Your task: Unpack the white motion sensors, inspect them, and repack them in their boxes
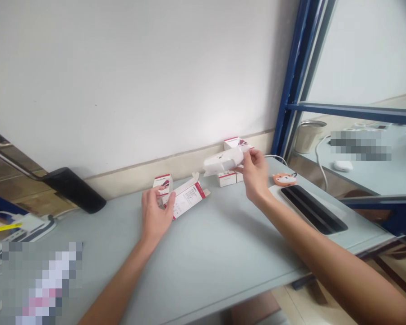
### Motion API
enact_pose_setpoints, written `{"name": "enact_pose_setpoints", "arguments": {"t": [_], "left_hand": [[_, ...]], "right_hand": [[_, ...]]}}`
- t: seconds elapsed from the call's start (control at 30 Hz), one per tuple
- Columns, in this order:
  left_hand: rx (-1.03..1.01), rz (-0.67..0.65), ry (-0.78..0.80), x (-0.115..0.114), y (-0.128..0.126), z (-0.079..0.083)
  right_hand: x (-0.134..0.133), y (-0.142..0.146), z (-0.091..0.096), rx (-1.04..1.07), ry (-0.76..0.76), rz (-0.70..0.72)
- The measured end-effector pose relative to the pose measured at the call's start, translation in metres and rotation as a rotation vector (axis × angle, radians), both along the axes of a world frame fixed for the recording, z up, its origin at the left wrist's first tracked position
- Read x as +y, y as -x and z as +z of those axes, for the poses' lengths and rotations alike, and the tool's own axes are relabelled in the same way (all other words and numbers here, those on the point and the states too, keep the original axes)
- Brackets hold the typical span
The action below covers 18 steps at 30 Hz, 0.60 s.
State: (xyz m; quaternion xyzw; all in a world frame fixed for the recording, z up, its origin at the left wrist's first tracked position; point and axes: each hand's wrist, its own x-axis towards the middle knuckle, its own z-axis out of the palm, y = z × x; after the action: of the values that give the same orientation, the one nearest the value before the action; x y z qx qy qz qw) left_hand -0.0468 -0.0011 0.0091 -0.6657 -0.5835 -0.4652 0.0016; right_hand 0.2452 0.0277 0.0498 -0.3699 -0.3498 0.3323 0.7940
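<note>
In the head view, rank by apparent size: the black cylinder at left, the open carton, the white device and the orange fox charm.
1. black cylinder
2. open carton and white device, held in the right hand: about alike, so not ranked apart
3. orange fox charm, smallest

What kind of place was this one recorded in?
Probably a packing or stockroom bench. A grey table stands against a bare wall, a blue metal rack rises beside it, and small red-and-white boxes lie there; the left hand grips an open box, the right hand holds a white device.
</note>
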Motion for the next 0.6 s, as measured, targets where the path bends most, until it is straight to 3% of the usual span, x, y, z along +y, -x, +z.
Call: {"name": "enact_pose_setpoints", "arguments": {"t": [0.13,0.3,0.47,0.6], "left_hand": [[0.025,-0.108,0.066,-0.002,-0.001,0.003],[0.291,-0.318,0.154,-0.01,-0.003,0.003],[0.359,-0.226,0.152,-0.005,-0.001,-0.004],[0.362,-0.255,0.104,0.004,0.005,-0.007]], "right_hand": [[0.001,0.0,-0.002,-0.002,0.0,-0.032],[0.002,-0.002,-0.003,-0.024,-0.002,-0.067],[0.005,-0.004,-0.006,-0.061,0.012,-0.099],[0.008,-0.007,-0.01,-0.101,0.016,-0.118]]}}
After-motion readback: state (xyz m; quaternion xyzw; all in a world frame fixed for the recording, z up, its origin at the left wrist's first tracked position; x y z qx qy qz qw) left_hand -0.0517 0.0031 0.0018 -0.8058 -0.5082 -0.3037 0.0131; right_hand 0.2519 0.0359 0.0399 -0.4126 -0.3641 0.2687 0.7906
